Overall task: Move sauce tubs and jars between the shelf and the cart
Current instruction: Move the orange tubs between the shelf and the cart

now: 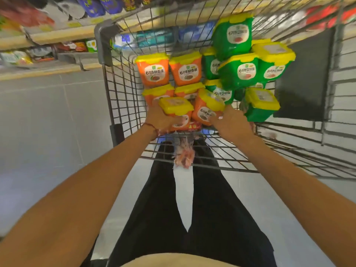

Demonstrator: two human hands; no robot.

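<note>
A wire shopping cart (123,105) holds several sauce tubs with yellow lids. Orange tubs (153,71) fill its left side and green tubs (238,71) are piled on its right. My left hand (159,118) grips an orange tub (177,110) at the cart's near left. My right hand (230,125) touches the side of another orange tub (207,109), which is tilted; its fingers are partly hidden and the grip is unclear. A green tub (260,105) lies just right of that hand.
Store shelves (57,37) with blurred packaged goods run along the upper left and top. The grey tiled floor (48,132) stretches to the left of the cart. A dark panel (306,78) hangs on the cart's right side. My legs are below the cart's near edge.
</note>
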